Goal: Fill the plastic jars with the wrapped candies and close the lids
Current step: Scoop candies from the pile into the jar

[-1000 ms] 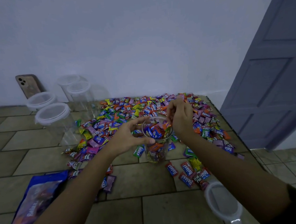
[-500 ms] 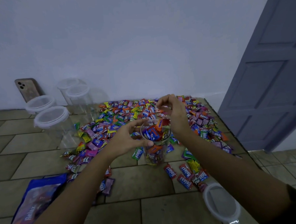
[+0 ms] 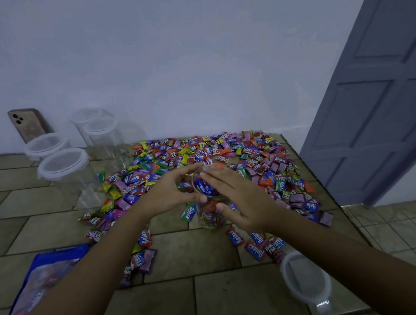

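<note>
Tiled table (image 3: 61, 220): upright jar (image 3: 211, 219) between both hands.

Open clear jar (image 3: 211, 215) nearly full of wrapped candies (image 3: 205, 186).
It stands upright amid loose candies (image 3: 202, 152); its lid (image 3: 304, 276) lies apart.

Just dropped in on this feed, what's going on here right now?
A person is filling an open plastic jar with wrapped candies from a big pile spread on the tiled surface. The left hand steadies the jar at its rim while the right hand lies flat across its mouth. The jar looks nearly full. Its loose lid lies nearby to the right, and four lidded empty jars wait at the left.
</note>
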